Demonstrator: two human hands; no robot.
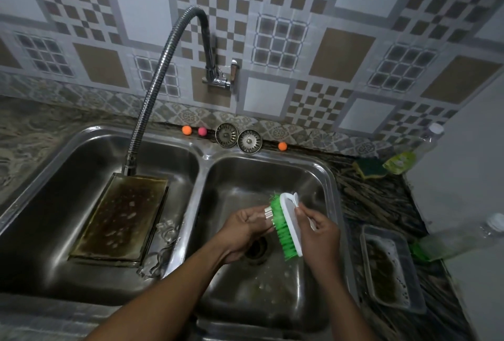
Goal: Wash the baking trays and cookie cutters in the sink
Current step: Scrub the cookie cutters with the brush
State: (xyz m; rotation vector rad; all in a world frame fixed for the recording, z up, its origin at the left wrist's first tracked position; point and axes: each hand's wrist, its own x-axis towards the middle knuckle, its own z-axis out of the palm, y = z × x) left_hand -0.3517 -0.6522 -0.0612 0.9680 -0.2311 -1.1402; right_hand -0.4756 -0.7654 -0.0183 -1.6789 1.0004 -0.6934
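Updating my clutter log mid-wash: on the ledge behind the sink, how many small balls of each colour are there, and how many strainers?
Orange balls: 2
Pink balls: 1
Sink strainers: 2
Total: 5

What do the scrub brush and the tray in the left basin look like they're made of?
Scrub brush: smooth white plastic back, with bright green bristles that are likely synthetic. Tray: probably thin metal, judging by its sharp folded rim; the finish is dull and brown-stained.

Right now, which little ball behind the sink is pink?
The second ball from the left, next to the left strainer; the other two are orange.
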